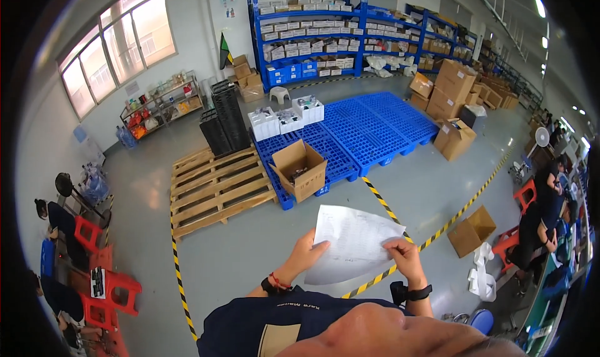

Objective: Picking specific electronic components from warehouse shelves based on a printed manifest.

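Note:
A white printed sheet of paper (353,238) is held up in front of my chest, slightly curved, with its lower part bending away. My left hand (306,252) pinches its left edge, thumb lying on the face of the sheet. On the opposite edge, my right hand (405,254) grips the paper with fingers curled over it. The fingers behind the sheet are hidden. A red cord and a dark band circle my left wrist; another dark band is on my right wrist.
Ahead lie blue plastic pallets (375,123) bearing an open carton (299,169) and white boxes (290,116). A wooden pallet (219,188) holds stacked black trays (225,119). Blue shelving (306,26) stands behind. Co-workers sit at both sides; an open carton (472,231) is on the floor.

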`<action>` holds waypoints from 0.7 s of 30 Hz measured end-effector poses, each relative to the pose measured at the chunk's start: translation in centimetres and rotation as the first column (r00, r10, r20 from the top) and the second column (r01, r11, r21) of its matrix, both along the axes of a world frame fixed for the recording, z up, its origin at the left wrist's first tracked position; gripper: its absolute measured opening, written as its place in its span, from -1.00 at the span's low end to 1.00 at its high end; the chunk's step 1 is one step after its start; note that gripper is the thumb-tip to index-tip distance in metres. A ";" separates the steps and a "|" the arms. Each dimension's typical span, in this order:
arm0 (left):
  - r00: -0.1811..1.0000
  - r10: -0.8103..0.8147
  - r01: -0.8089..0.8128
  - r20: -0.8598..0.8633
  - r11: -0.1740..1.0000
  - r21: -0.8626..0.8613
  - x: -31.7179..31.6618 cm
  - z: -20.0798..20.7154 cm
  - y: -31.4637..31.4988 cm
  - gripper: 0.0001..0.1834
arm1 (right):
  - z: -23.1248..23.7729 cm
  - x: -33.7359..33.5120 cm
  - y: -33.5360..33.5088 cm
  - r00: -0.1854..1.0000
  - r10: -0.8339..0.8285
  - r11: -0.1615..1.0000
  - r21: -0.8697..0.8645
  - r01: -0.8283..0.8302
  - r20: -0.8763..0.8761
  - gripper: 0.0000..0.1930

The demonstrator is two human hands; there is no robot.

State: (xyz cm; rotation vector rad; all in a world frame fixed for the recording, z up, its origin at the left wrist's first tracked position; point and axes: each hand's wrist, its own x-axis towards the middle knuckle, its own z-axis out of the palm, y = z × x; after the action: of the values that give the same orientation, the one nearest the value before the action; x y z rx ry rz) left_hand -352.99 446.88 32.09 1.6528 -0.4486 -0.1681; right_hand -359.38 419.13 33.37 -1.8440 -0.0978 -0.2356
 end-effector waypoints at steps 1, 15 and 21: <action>1.000 -0.017 0.018 0.021 0.998 -0.055 1.9 0.6 -0.9 -0.52 | 0.1 1.7 -0.9 1.000 -0.008 1.000 0.026 0.008 -0.026 -0.81; 0.961 -0.174 0.145 0.216 0.979 0.144 27.6 -0.9 -9.0 -0.54 | 0.3 26.6 -9.1 0.996 -0.019 0.996 0.086 0.027 -0.086 -0.56; 0.978 -0.208 0.205 -0.030 0.975 -0.081 39.6 0.3 -15.8 -0.66 | 1.8 37.1 -15.1 0.990 -0.116 0.986 0.114 0.125 -0.079 -0.57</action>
State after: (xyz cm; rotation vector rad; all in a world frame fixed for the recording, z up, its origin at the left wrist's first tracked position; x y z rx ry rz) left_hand -313.34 431.07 32.36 1.5223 -0.5908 -0.3327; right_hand -322.25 403.99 35.17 -1.7401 0.0771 -0.2537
